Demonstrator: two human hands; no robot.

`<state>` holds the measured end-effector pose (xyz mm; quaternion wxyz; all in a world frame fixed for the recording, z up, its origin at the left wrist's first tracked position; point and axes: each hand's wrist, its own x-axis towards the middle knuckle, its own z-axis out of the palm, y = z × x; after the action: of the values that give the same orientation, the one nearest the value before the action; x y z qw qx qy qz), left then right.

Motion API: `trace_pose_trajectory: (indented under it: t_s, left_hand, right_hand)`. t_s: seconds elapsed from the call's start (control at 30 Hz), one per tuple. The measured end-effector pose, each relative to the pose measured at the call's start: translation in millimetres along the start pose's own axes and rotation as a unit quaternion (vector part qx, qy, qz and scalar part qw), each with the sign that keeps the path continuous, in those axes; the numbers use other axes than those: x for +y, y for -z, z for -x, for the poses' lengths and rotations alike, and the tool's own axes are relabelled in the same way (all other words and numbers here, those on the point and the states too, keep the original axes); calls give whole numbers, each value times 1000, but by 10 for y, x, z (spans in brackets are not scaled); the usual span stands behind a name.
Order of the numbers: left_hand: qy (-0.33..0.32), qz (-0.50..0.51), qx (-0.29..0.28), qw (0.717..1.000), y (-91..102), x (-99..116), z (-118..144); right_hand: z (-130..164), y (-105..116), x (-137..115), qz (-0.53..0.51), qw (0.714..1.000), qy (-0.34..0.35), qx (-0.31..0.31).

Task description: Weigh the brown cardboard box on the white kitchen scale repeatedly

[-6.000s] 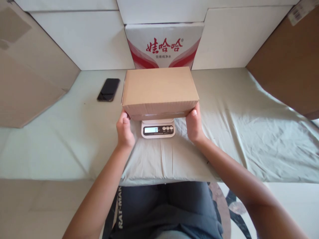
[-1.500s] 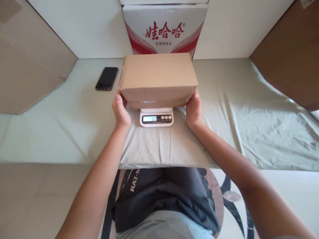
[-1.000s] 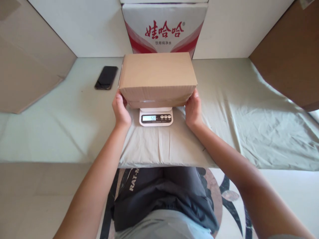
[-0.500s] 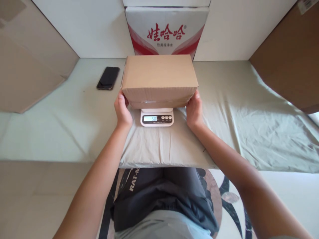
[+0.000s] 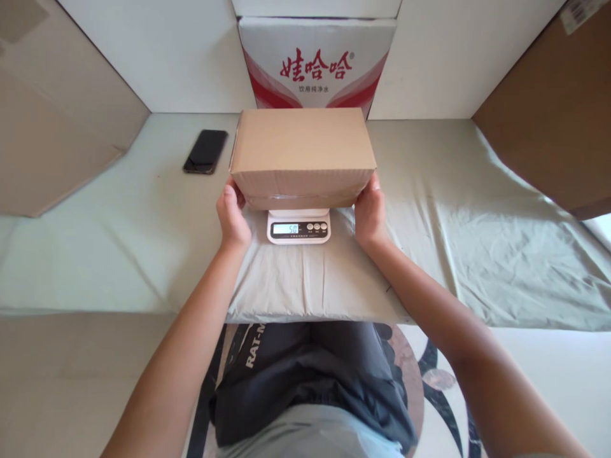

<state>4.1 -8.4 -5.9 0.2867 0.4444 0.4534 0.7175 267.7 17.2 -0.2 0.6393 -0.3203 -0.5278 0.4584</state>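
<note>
On scale (image 5: 298, 227), box (image 5: 300, 149), both hands at ends

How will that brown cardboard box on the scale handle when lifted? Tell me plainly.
The cardboard box looks stiff: its edges stay straight between the left hand and right hand. Probably light for its size, as the scale reads about 50. It overhangs the small scale, so it may tip if nudged.
</note>
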Motion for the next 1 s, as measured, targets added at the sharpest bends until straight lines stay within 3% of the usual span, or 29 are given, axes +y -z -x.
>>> trace_pose_trajectory:
  t_s: [0.33,1.0]
  left_hand:
    - [-14,23,-13,1000,-46,24,3]
    - [54,119,-55,990,-110,39,4]
  right_hand:
    - [-9,-51,-60,9,1000,-2,-10]
    - [-2,-93,-92,10,1000,-10,-9]
